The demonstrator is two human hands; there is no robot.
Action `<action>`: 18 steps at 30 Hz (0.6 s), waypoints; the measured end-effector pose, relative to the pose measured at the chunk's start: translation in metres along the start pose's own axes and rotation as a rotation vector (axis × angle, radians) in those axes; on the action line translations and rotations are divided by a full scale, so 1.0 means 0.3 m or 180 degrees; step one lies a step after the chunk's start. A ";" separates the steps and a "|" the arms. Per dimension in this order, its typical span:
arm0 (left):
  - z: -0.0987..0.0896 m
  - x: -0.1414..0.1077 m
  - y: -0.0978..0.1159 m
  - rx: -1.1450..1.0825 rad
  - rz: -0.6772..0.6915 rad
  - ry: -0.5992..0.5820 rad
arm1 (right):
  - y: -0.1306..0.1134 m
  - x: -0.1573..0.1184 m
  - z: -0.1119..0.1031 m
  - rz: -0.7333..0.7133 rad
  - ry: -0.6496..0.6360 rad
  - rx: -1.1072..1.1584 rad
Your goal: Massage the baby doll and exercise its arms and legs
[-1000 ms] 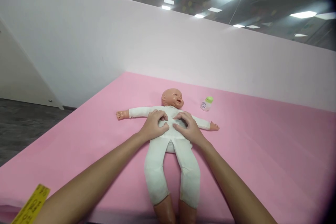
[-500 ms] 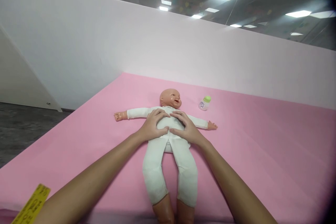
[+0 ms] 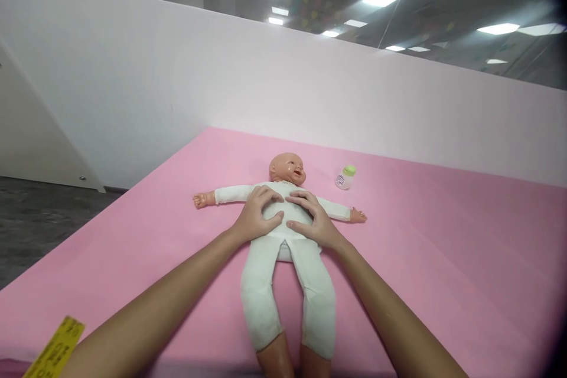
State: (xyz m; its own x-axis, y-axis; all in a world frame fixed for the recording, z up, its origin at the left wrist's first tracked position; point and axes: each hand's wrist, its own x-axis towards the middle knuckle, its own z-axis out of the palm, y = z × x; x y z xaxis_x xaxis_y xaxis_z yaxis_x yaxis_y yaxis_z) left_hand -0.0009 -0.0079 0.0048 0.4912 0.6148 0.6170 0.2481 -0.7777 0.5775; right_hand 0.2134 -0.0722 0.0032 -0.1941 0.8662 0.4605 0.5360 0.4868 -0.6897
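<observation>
A baby doll (image 3: 287,295) in a white cloth suit lies on its back on a pink surface, arms spread, its bald head turned to the right. My left hand (image 3: 257,212) rests on the left side of the doll's torso, thumb and fingers apart. On the right side of the torso lies my right hand (image 3: 313,218), its fingers also spread. Both thumbs point inward over the belly and do not touch each other. Neither hand is closed round anything.
A small clear bottle (image 3: 344,178) with a green cap stands right of the doll's head. The pink tabletop (image 3: 443,248) meets a white partition (image 3: 310,88) behind. A yellow marked strip (image 3: 57,348) shows at the lower left, by my left forearm.
The view has tilted slightly, so the scene sits a little lower. Both hands remain on the doll's torso, with the thumbs very slightly shifted.
</observation>
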 end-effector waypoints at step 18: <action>0.003 0.017 0.004 -0.0171 -0.0188 -0.0159 | -0.005 0.008 0.016 0.0102 0.0199 -0.0058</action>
State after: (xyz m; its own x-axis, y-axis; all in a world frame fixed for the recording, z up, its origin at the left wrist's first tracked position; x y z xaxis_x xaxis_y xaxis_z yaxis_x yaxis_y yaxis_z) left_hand 0.0025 -0.0059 0.0082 0.5183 0.6512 0.5544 0.2334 -0.7313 0.6408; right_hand 0.2083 -0.0703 0.0027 -0.1252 0.8722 0.4728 0.5560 0.4564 -0.6946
